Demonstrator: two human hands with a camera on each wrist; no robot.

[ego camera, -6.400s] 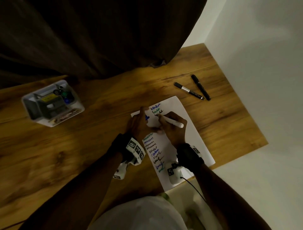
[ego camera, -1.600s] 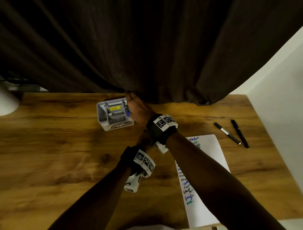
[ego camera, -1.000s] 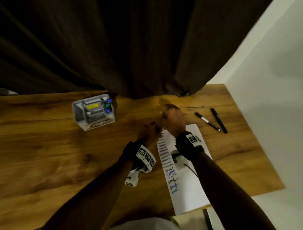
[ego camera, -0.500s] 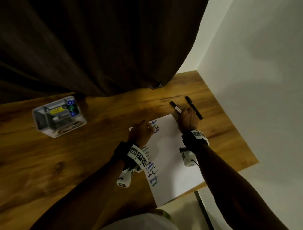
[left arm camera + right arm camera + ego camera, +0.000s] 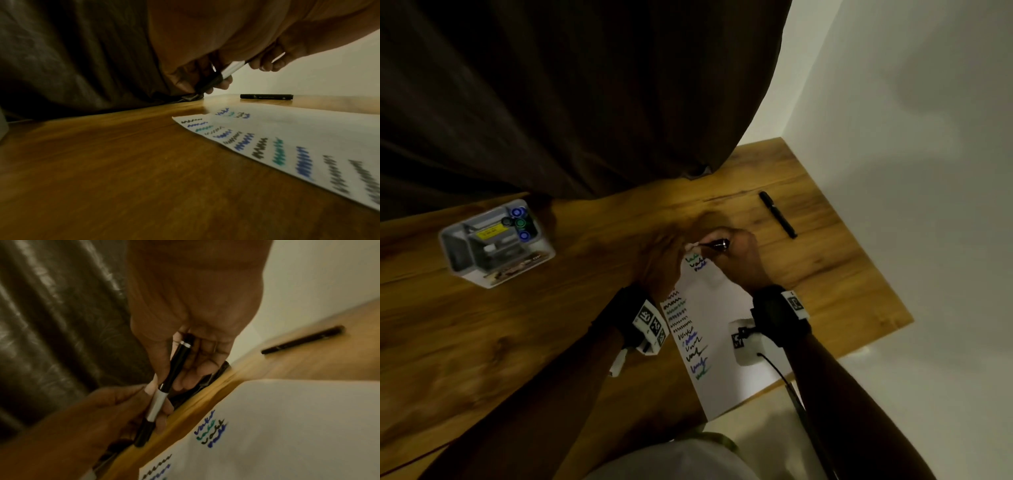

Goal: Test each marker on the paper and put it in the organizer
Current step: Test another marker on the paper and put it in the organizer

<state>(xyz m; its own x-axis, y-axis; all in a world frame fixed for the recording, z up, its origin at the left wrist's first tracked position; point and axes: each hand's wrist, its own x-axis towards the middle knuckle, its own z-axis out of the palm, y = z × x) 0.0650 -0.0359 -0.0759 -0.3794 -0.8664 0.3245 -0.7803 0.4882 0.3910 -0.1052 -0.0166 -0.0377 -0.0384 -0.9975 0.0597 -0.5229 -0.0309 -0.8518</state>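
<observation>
Both hands, right hand (image 5: 191, 308) and left hand (image 5: 98, 415), grip the black-and-silver marker (image 5: 162, 392) mid-frame; a sudden cap release could streak the white paper (image 5: 298, 426).

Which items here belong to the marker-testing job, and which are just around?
Job:
- black-and-silver marker, held by left hand and right hand
- black marker on the table
- paper
- organizer

Just around:
- curtain
- wall
- table

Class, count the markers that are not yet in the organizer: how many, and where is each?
2. One black-and-silver marker is held between both hands above the paper's far end; one black marker lies on the table near the wall. None seems hidden.
</observation>
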